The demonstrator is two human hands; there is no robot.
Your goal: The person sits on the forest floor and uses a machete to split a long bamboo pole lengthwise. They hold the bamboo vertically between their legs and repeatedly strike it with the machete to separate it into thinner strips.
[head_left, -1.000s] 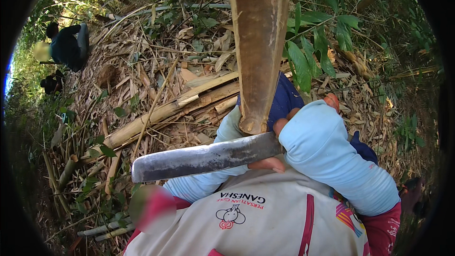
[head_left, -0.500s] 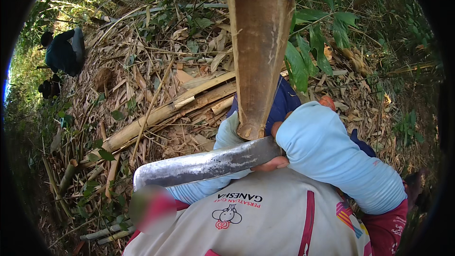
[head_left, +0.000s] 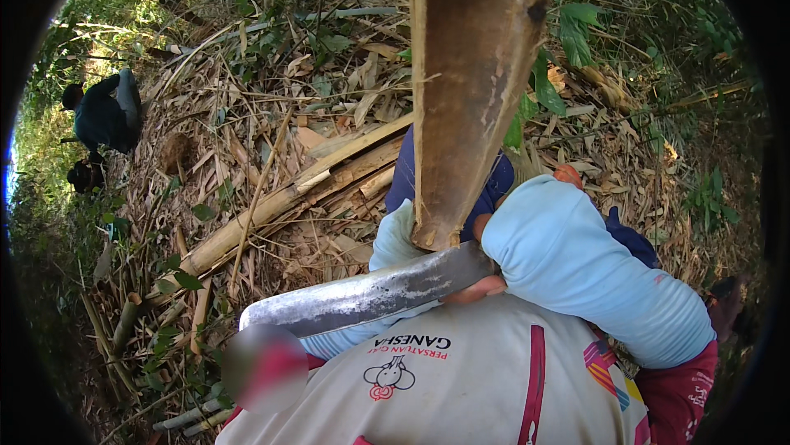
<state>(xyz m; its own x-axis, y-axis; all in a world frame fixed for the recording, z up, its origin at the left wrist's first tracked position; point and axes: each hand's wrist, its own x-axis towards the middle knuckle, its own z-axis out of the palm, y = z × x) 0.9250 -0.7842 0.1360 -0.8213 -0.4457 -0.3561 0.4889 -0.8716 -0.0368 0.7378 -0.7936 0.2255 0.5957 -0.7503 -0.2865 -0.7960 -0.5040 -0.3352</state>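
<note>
A long split length of bamboo (head_left: 469, 74), with its brown hollow face toward me, stands tilted in front of me. Its narrower lower end rests at or just above the blade of a machete (head_left: 362, 295). My right hand (head_left: 475, 290), mostly hidden by its light blue sleeve and the blade, is closed at the handle end, with some fingers showing below the metal. Under the blade, my left forearm (head_left: 395, 235) in a matching sleeve reaches up behind the bamboo. That hand and its fingers are hidden.
Cut bamboo poles (head_left: 280, 206) lie diagonally over dry leaf litter (head_left: 321, 124) on the left. Green leaves (head_left: 576, 33) hang beside the upright bamboo. Further off, at the far left, a person in dark clothing (head_left: 105, 116) is bent low.
The bamboo's upper part has swung to the right, and its lower end has shifted slightly. My machete and right hand sit a little further right, the grip unchanged.
</note>
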